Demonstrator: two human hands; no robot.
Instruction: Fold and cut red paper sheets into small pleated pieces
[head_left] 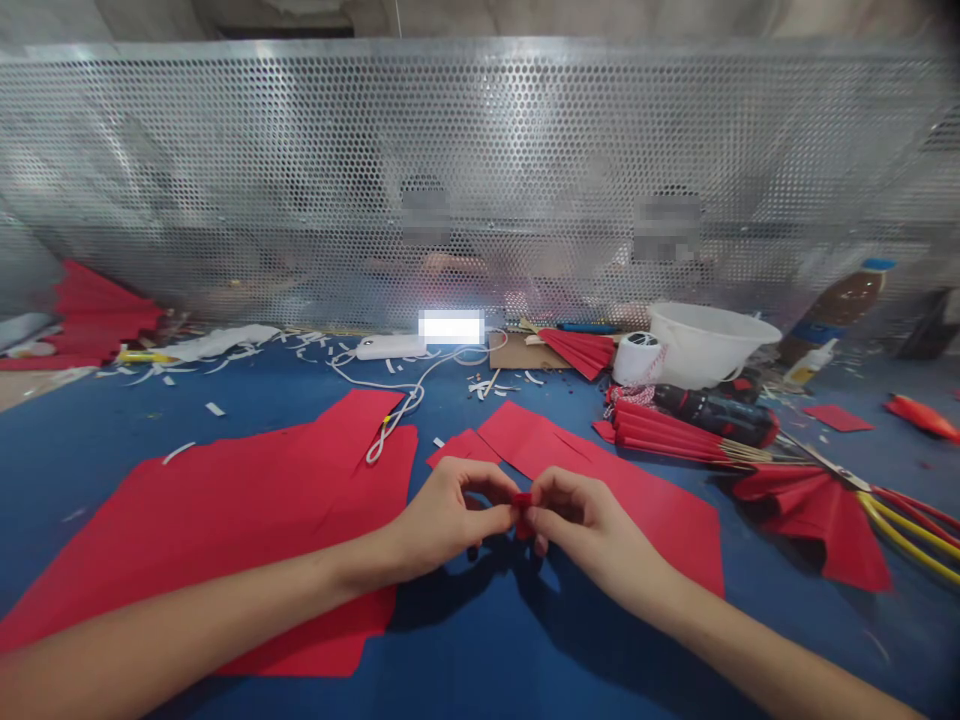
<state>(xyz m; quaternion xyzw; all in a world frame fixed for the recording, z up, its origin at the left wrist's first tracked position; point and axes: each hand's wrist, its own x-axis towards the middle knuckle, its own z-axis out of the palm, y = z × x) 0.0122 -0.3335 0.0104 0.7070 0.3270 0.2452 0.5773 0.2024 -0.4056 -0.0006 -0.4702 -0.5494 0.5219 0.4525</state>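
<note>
My left hand [450, 515] and my right hand [577, 520] meet above the blue table [480, 640], fingertips pinched together on a small folded piece of red paper [522, 505]. Most of that piece is hidden by my fingers. A large red paper sheet [217, 520] lies under my left forearm. Another red sheet [645, 500] lies beneath and beyond my right hand.
Folded red paper fans [675, 430] and a black tool [712, 410] lie at the right, by scissors with yellow handles [900, 520]. A white bowl [709, 340], tape roll [637, 358], white cable [405, 395] and brown bottle [840, 305] stand before a perforated metal screen [480, 170].
</note>
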